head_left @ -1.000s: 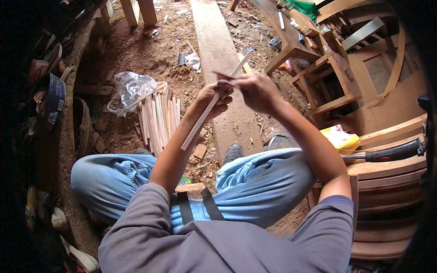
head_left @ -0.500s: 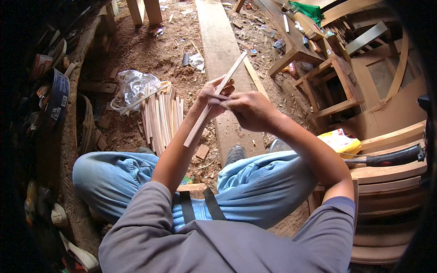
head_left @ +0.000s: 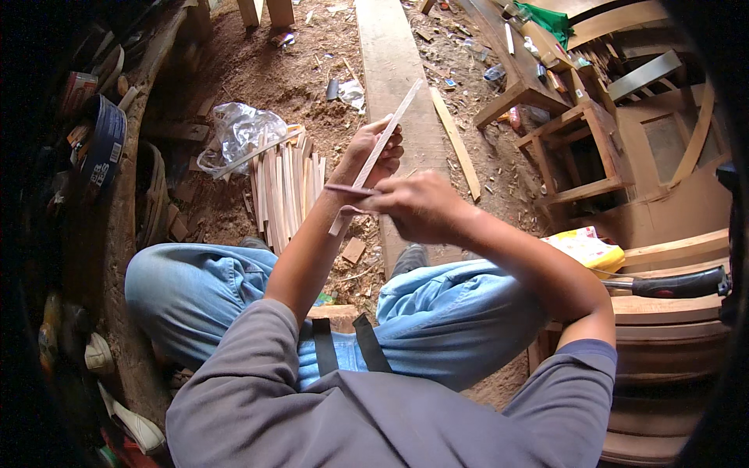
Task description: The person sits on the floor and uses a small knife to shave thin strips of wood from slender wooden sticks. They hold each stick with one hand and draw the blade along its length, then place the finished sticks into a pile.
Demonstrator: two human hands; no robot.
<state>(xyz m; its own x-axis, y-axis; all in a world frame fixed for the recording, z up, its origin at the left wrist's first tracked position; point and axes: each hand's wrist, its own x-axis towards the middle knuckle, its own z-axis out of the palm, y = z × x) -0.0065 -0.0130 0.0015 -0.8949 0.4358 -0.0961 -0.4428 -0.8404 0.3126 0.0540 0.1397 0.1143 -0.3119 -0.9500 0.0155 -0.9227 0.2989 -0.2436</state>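
My left hand (head_left: 363, 154) is closed around a thin, pale wooden strip (head_left: 399, 118), which slants from the upper right down toward my left forearm. Pinched in my right hand (head_left: 425, 207) is a thin brownish sheet, apparently sandpaper (head_left: 343, 189), with one edge curling over. The sheet lies across the lower part of the strip, just below my left hand. My right fingertips are partly hidden behind it. Left of my forearms, a bundle of similar wooden strips (head_left: 282, 187) lies on the ground beyond my knee.
A clear plastic bag (head_left: 243, 132) lies by the bundle. A long plank (head_left: 390, 47) runs away from my feet over sawdust. To the right are a wooden frame (head_left: 581, 148), a yellow packet (head_left: 589, 248) and a black-handled tool (head_left: 675, 282) on curved wooden pieces. A dark bucket (head_left: 105, 148) stands left.
My right hand has slid the sandpaper down the strip, toward its near end and away from my left hand. My left hand keeps its hold. The whole view has shifted slightly.
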